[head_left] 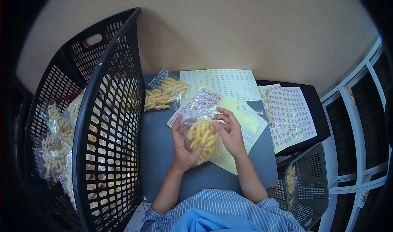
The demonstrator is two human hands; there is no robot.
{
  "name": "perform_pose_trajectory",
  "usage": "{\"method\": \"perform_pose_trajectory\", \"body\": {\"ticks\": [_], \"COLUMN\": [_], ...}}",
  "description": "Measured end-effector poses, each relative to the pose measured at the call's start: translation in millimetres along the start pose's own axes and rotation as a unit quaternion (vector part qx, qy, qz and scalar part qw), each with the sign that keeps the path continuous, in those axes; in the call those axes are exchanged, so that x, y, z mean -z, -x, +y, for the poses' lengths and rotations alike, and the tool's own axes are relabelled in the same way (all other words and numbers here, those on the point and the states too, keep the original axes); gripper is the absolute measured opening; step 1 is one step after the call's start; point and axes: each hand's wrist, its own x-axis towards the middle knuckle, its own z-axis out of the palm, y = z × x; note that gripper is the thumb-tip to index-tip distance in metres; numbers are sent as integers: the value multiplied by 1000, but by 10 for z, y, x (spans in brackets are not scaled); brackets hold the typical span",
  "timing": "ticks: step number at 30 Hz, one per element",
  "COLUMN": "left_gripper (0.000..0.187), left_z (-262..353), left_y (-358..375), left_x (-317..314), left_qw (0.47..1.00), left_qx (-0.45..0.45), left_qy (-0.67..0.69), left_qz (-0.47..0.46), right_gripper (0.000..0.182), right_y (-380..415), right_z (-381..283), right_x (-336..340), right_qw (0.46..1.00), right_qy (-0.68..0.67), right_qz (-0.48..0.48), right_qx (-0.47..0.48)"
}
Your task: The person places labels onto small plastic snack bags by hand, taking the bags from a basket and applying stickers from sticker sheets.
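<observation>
My left hand is wrapped around the left side of a clear plastic bag of yellow finger-shaped snacks, its thumb lying across the front. At the upper right of the same bag, my right hand has its thumb and forefinger closed on the plastic near the top edge. Both hands keep the bag over the grey table. Beneath and behind it lies a sheet of round purple-and-orange stickers, overlapping a pale yellow backing sheet.
Filled snack bags lie at the table's back left. A tall black basket with more bags stands left. White label sheets lie behind; more sticker sheets rest on the right. A smaller basket sits lower right.
</observation>
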Motion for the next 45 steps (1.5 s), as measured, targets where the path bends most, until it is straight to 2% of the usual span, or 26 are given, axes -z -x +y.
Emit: {"method": "perform_pose_trajectory", "body": {"ticks": [3,6,8,9,11,14,18,20,23,31,35,45], "left_gripper": [76,68,52,52,39,33,27,21,20,29,38,41], "left_z": [19,-19,-44,-70,-122,-133,-168,-174,-85,-39,23,61], "left_y": [-16,-28,-44,-39,-24,3,12,7,9,-3,-6,1], "left_x": [-33,-17,12,15,12,-2,8,13,10,31,16,-3], "left_qw": [998,993,977,977,984,990,989,993,994,995,994,992], "left_qx": [-7,53,163,164,127,99,82,39,55,27,23,-6], "left_qy": [47,98,96,96,71,15,14,-8,-10,-38,-54,-70], "left_qz": [28,41,94,94,104,100,123,108,97,92,94,108], "right_gripper": [39,39,39,38,38,36,22,17,11,7,7,7], "right_y": [3,50,61,58,61,80,103,106,113,123,136,169], "right_z": [53,115,150,176,174,144,218,210,184,173,163,226], "right_x": [-31,-27,-15,-6,-18,-72,-60,-63,-82,-113,-137,-196], "right_qw": [1000,1000,1000,999,998,1000,999,999,1000,995,994,992], "right_qy": [-7,-13,-13,10,33,-1,1,13,-8,43,56,74], "right_qz": [17,10,-1,-13,-23,-15,-24,-25,-14,-28,-28,4], "right_qx": [18,22,14,29,43,6,37,38,11,82,87,104]}}
